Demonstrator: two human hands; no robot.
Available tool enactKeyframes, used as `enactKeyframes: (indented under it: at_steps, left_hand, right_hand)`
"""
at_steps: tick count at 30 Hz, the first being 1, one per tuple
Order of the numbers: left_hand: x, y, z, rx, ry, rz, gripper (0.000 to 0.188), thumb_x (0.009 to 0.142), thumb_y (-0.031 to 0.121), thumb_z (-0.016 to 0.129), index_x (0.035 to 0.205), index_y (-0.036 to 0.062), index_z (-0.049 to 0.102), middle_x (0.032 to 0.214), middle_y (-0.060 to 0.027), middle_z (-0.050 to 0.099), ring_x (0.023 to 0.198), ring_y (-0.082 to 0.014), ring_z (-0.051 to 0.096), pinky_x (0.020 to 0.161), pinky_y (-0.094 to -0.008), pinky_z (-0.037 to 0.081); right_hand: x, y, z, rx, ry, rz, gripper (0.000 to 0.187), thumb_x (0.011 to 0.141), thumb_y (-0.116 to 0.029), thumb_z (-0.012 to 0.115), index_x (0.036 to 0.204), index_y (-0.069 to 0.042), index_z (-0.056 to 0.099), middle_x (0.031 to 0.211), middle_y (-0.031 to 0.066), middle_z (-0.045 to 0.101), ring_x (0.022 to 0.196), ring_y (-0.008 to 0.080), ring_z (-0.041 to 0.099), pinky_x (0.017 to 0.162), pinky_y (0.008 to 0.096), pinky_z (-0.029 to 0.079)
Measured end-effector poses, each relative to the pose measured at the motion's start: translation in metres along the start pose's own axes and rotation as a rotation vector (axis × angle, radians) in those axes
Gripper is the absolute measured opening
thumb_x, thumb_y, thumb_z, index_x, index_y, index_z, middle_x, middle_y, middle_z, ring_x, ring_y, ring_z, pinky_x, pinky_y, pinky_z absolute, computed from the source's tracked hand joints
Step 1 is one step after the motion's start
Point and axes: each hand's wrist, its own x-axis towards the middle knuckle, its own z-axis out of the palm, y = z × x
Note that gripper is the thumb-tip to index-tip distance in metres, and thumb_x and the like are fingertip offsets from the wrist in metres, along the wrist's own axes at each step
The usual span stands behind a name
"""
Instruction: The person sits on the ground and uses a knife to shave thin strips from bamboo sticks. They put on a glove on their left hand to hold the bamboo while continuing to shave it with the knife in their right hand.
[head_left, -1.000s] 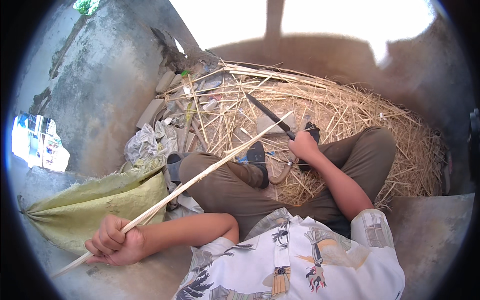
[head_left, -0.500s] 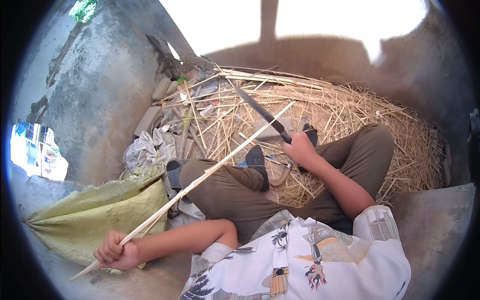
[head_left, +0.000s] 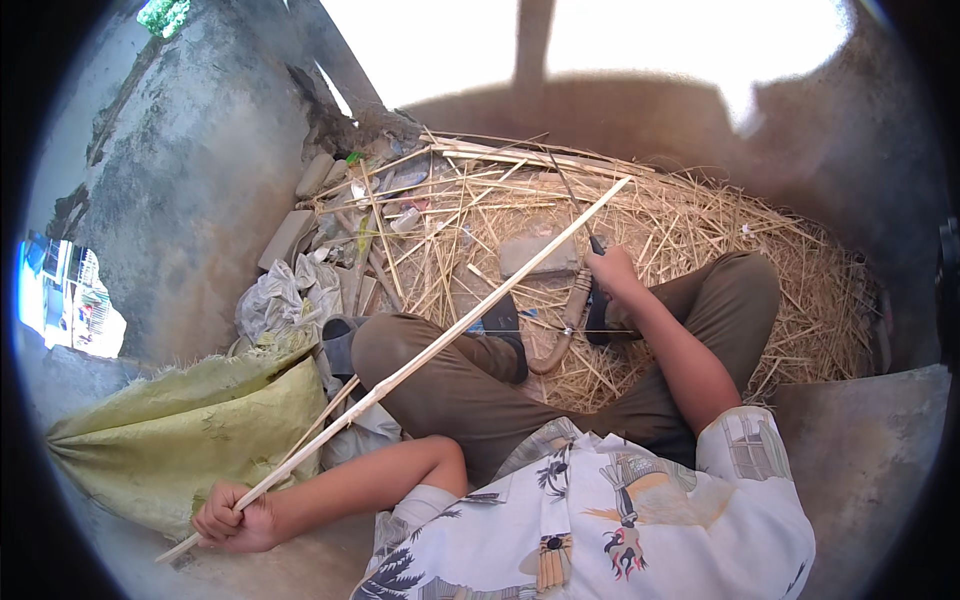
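One long pale stick (head_left: 440, 343), its lower end clamped in the left hand (head_left: 232, 518), slants away rightward, its far stretch nearer the right hand (head_left: 612, 268), which is closed around a dark knife (head_left: 597, 244) crossing it in view, contact unclear.

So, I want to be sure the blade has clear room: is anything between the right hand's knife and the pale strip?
Nothing visible: the knife in the right hand and the pale strip cross in view. Whether they touch, I cannot tell.
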Motion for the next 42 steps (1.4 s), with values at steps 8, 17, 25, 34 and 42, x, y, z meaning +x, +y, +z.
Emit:
enactKeyframes:
  at_steps: [8, 17, 25, 34, 42]
  left_hand:
    - [-0.002, -0.1, 0.018, 0.516, -0.072, -0.106, 0.052, 0.102, 0.057, 0.039, 0.069, 0.0174, 0.028, 0.055, 0.0068, 0.021, 0.045, -0.0043, 0.015, 0.043, -0.0238, 0.012]
    - [-0.067, -0.277, 0.001, 0.727, 0.195, -0.326, 0.058, 0.098, 0.067, 0.036, 0.071, 0.0163, 0.029, 0.053, 0.0048, 0.02, 0.046, -0.0077, 0.009, 0.043, -0.0271, 0.009]
    - [-0.083, -0.284, 0.016, 0.746, 0.136, -0.407, 0.059, 0.097, 0.068, 0.038, 0.07, 0.0163, 0.029, 0.053, 0.0051, 0.019, 0.046, -0.0079, 0.008, 0.043, -0.0285, 0.008]
    - [-0.084, -0.285, 0.021, 0.771, 0.17, -0.41, 0.059, 0.097, 0.068, 0.039, 0.071, 0.0148, 0.031, 0.054, 0.0051, 0.019, 0.047, -0.008, 0.009, 0.044, -0.0285, 0.009]
    - [-0.074, -0.284, 0.008, 0.849, 0.261, -0.305, 0.061, 0.096, 0.069, 0.039, 0.07, 0.0141, 0.03, 0.056, 0.0054, 0.019, 0.048, -0.0061, 0.01, 0.043, -0.0243, 0.011]
  right_hand:
    - [-0.003, -0.013, -0.021, 1.006, -0.381, 0.588, 0.029, 0.088, -0.019, 0.06, 0.067, -0.019, 0.039, 0.05, -0.0078, 0.033, 0.036, 0.0048, 0.03, 0.034, 0.0248, 0.024]
    - [-0.061, -0.065, -0.025, 0.594, -0.407, 0.108, 0.028, 0.09, -0.023, 0.063, 0.07, -0.013, 0.046, 0.053, -0.0044, 0.041, 0.04, 0.0071, 0.037, 0.038, 0.0281, 0.031]
    - [-0.142, -0.097, -0.021, 0.366, -0.177, -0.567, 0.026, 0.096, -0.022, 0.063, 0.084, 0.001, 0.059, 0.062, 0.0002, 0.053, 0.058, 0.0057, 0.045, 0.052, 0.0268, 0.035]
    - [-0.154, -0.056, 0.029, 0.17, -0.341, -0.464, 0.023, 0.092, -0.016, 0.058, 0.077, 0.002, 0.054, 0.06, 0.0074, 0.051, 0.057, 0.0163, 0.046, 0.057, 0.0366, 0.04]
    - [-0.17, -0.102, 0.002, 0.291, -0.396, -0.491, 0.023, 0.096, -0.018, 0.06, 0.082, 0.0, 0.057, 0.056, -0.0021, 0.046, 0.048, 0.0063, 0.039, 0.045, 0.0259, 0.031]
